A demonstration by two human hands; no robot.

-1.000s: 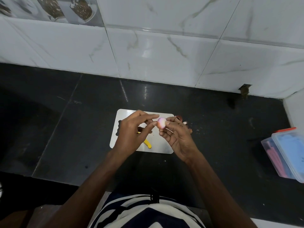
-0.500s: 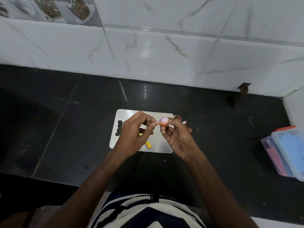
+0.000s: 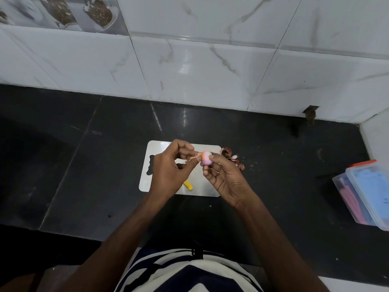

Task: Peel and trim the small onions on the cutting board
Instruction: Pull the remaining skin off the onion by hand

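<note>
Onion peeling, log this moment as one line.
step: peeling | right hand: holds onion | left hand: pulls skin | above board

The dark stone bench (image 3: pixel 63 165) lies bare across the left and centre of the frame. The white rectangular cutting board (image 3: pixel 210 186) sits mid-frame, with a yellow handle (image 3: pixel 188 185) on its lower part. Brown onion skins (image 3: pixel 230 155) litter the bench just right of it. A clear plastic box (image 3: pixel 364 192) blocks the right edge; white marble wall tiles (image 3: pixel 200 70) close the top.
</note>
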